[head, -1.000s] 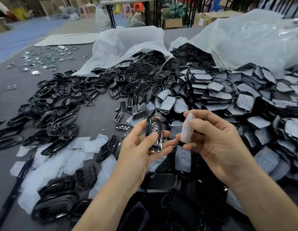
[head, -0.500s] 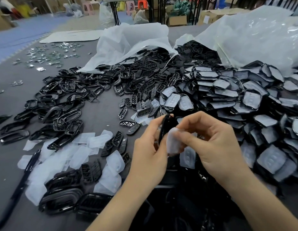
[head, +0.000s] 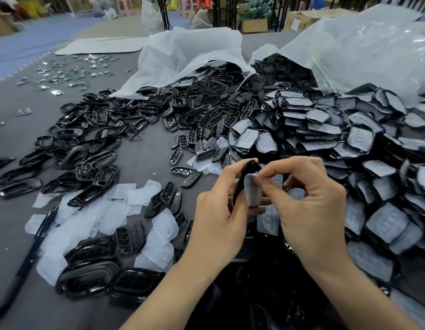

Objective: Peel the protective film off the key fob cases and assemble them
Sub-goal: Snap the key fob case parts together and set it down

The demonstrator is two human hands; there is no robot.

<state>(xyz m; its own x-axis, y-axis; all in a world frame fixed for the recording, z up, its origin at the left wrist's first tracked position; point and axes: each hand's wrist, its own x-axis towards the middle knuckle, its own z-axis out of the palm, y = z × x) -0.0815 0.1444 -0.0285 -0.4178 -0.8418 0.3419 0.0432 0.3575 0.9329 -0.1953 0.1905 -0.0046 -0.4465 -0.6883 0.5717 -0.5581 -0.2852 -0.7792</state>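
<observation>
Now my left hand (head: pixel 218 210) curls round a glossy black plastic key fob case (head: pixel 240 184), held edge-on over the near middle of the grey table (head: pixel 140 163). My right hand (head: pixel 311 206) pinches its milky translucent protective film (head: pixel 253 190) between thumb and forefinger. Farther off, a crumpled white plastic bag (head: pixel 187 55) spills black frames (head: pixel 206 89). Right of it, a clear plastic bag (head: pixel 361 51) opens onto film-covered shells (head: pixel 325 129). Both forearms reach in from the near edge.

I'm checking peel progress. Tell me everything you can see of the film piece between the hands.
The film piece is thin, milky-translucent plastic, rectangular with rounded corners, standing nearly upright. The right hand pinches its top edge between thumb and forefinger. It lies against the black case that the left hand grips edge-on. Whether it is stuck there is unclear.
</observation>
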